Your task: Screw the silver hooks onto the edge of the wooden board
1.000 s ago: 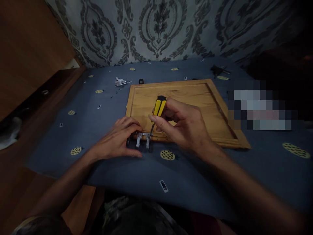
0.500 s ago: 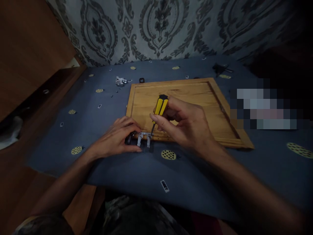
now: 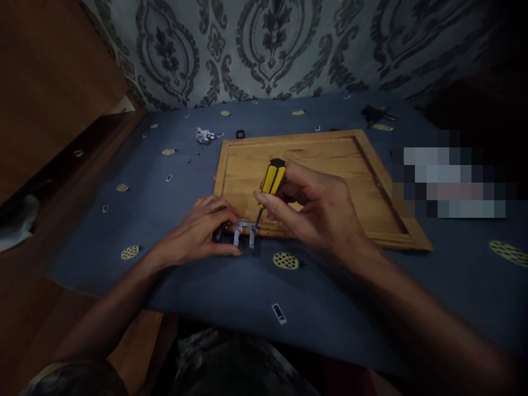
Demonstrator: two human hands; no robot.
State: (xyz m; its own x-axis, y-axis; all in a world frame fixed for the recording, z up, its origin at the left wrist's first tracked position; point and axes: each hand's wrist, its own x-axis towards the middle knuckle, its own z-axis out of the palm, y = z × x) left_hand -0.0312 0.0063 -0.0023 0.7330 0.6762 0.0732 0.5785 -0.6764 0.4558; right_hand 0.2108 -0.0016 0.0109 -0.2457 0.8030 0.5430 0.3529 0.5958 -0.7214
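Blue cloth (image 3: 214,297), printed with spotted yellow pineapples and small lettered labels, spreads before me under dim light; whether it covers a desk or a bed I cannot tell. Nearest, at the lower edge, lies my dark patterned clothing (image 3: 231,363).

Beyond it, my left hand (image 3: 198,234) bends round the near left corner of a framed wooden panel (image 3: 247,170), thumb and fingers spread apart, the thumb low in front and the fingers above the edge; this position presumably steadies the work. Just beside the fingers, at the panel's near edge, sits a pale two-pronged metal bracket (image 3: 237,235), its prongs pointing towards me and so leaving its far bar within reach of the tool. My right hand (image 3: 325,206) is closed round the yellow-and-black handle of a screwdriver (image 3: 274,177), held steeply, apparently to bring its tip down to the bracket's right end; exact contact is too small to confirm. The panel lies flat, which likely gives the tool firm support.

Farther off, past the panel's far left corner, rest shiny metal fittings (image 3: 204,136) and a black square piece (image 3: 240,134); a dark object (image 3: 376,115) lies at far right. Brown woodwork (image 3: 53,60) bounds the left, and a damask-patterned backdrop (image 3: 270,55) closes the view.
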